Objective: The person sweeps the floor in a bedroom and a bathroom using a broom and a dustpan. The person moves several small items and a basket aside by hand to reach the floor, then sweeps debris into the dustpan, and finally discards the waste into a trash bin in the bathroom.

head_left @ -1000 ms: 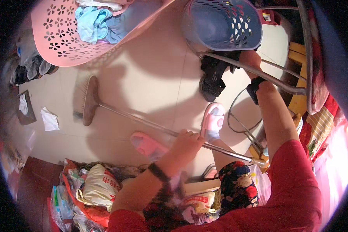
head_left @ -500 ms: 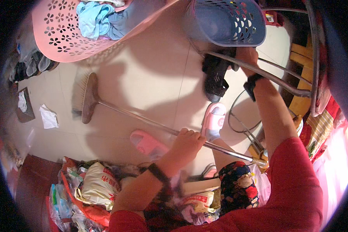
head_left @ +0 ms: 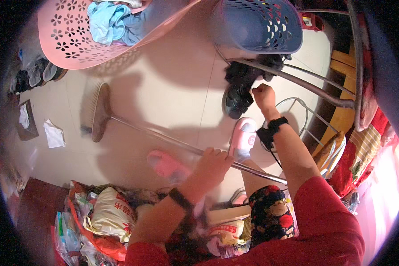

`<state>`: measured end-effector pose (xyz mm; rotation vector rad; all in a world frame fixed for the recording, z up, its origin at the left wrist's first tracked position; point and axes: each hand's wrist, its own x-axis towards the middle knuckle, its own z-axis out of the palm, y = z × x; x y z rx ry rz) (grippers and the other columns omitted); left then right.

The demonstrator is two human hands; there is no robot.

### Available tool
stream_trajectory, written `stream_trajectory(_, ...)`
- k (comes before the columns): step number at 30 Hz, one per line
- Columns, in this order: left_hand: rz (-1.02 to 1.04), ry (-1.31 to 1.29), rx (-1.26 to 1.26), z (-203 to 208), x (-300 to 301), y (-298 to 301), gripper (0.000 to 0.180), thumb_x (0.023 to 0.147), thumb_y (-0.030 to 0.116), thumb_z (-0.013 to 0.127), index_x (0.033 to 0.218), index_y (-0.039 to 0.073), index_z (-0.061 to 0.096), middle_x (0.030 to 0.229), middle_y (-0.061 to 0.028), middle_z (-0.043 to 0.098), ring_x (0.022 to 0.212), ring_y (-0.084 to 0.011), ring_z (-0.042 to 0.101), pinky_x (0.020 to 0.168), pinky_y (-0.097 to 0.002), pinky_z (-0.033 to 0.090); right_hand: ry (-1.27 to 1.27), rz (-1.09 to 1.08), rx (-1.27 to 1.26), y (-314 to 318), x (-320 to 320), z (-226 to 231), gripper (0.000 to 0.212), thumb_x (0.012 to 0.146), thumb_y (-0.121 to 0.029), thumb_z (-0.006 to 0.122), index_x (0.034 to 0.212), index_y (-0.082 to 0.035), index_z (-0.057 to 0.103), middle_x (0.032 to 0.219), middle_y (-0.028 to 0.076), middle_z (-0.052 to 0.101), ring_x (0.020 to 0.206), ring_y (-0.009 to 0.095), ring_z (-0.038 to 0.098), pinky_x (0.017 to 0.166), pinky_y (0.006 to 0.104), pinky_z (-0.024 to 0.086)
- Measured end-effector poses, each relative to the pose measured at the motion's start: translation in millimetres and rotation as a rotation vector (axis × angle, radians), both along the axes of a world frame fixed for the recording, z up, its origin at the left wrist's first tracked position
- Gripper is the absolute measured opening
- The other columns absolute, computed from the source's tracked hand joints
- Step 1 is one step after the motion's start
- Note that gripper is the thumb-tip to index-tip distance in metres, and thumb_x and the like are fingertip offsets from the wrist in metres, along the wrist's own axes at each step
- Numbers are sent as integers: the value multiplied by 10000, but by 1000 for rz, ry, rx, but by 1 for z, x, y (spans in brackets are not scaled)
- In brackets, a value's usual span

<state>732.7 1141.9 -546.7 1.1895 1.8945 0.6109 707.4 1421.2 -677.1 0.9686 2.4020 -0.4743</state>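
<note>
Left hand (head_left: 213, 165) closed around the metal broom handle (head_left: 173, 142), gripping it about two-thirds of the way up from the head; fingers wrap over the top of the shaft, black band on the wrist. Right hand (head_left: 262, 95) curled into a fist, pinching a dark bundle of cloth (head_left: 239, 86) that hangs from the lower bar of a metal stand (head_left: 306, 84); black wrist strap just behind it. Broom head (head_left: 98, 111) lies bristles-down on the pale tiled floor (head_left: 173, 88), well apart from the body, out to the left, the handle running diagonally back past the left hand toward the right knee. Pink slippers on both feet: one (head_left: 243, 137) just beside the handle, the other (head_left: 168, 165) partly under the left forearm. Outward: crumpled white paper (head_left: 54, 134) on the tiles near the broom head; pink perforated basket (head_left: 75, 40) with clothes, tilted, above it; blue perforated basket (head_left: 257, 24) sitting over the stand; bags and packets (head_left: 106, 213) heaped at the lower left. Judgement: one-handed grip on the broom is far from the head, so control is loose; best to keep the bristles flat on the tile and steady the shaft while the right hand works the cloth free of the bar, avoiding the slippered foot beside the handle.
</note>
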Motion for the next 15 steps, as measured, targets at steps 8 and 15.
stream_trajectory(8, 54, 24, 63, 1, 0, -3, 230, 733, 88, 546, 958, 77, 588, 817, -41, 591, 819, -215, 571, 762, -374, 384, -110, -260, -277, -8, 6, 20, 386, 789, -296, 663, 887, 72, 596, 651, 91, 598, 458, 145, 539, 390, 275, 427)
stream_trajectory(15, 101, 27, 97, 0, 5, -8, 198, 728, 90, 556, 923, 79, 590, 822, -39, 580, 824, -215, 568, 763, -377, 380, -10, -171, -440, -39, 22, -37, 160, 778, -132, 634, 804, 26, 631, 601, 58, 559, 448, 155, 477, 414, 319, 397)
